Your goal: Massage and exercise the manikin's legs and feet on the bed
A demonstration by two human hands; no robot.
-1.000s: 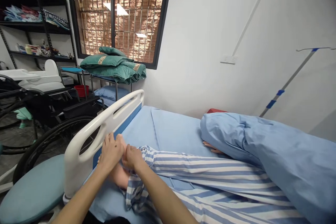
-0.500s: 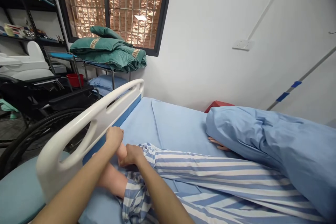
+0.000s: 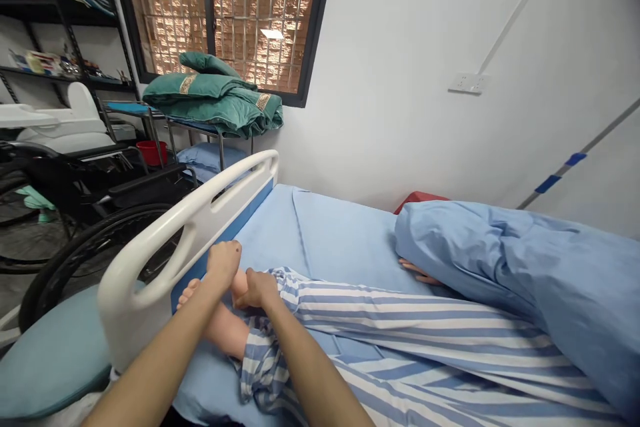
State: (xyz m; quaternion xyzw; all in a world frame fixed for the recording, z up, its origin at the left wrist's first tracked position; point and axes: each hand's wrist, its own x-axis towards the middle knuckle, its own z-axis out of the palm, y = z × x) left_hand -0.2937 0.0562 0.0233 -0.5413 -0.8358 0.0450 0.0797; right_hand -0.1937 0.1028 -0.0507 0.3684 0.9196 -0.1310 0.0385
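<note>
A figure in blue-and-white striped trousers (image 3: 380, 303) lies on the bed with bare feet toward the bed's end board. My left hand (image 3: 224, 259) is wrapped over the front part of the far foot, whose toes it hides. Just beside it, my right hand (image 3: 259, 289) grips the ankle (image 3: 240, 283) of that same leg, near the trouser cuff. The near foot (image 3: 227, 332) rests on the sheet below my left forearm, its toes showing past the arm. Its trouser leg is bunched above the ankle.
A white end board (image 3: 150, 240) with cut-out handles stands close to the feet. Beyond it are a wheelchair (image 3: 120, 193) and a stool with a pale teal seat (image 3: 55, 353). A blue quilt (image 3: 500, 260) covers the figure's upper part; fingertips (image 3: 419, 272) show at its edge.
The view has shifted slightly, so the scene sits a little further right and the near foot's toes now show. Both my hands keep their hold on the far foot and ankle.
</note>
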